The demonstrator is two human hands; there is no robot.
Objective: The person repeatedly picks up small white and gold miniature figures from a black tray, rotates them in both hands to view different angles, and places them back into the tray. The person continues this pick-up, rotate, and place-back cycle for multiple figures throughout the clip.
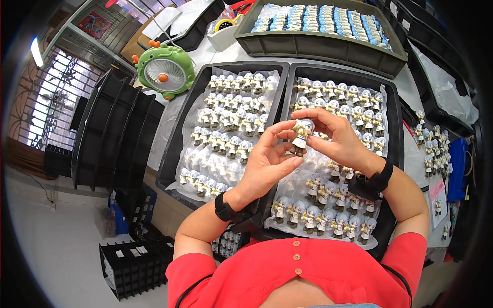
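A small figurine (303, 134) with pale hair, a white garment and dark feet is held upright, slightly tilted, between the fingers of both hands. The left hand (265, 163) grasps it from its left side, thumb below near the feet; the right hand (340, 139) closes on it from the other side, its fingertips by the head. Each wrist wears a black band.

The figurine is in the air above the left edge of the right tray (394, 149), a black one lined with clear plastic. Rows of similar figurines lie in it, from its far edge to its near edge; the hands hide some of them. Touching or just beside its left edge is a matching left tray (177, 134), also lined and filled with rows.

Past the far edges of both, an olive tray (321, 47) holds blue-and-white pieces in tight columns. A green fan (165, 72) stands near the left tray's far left corner. Beyond the right tray's right edge, loose figurines (435, 149) cluster on the table (411, 192).
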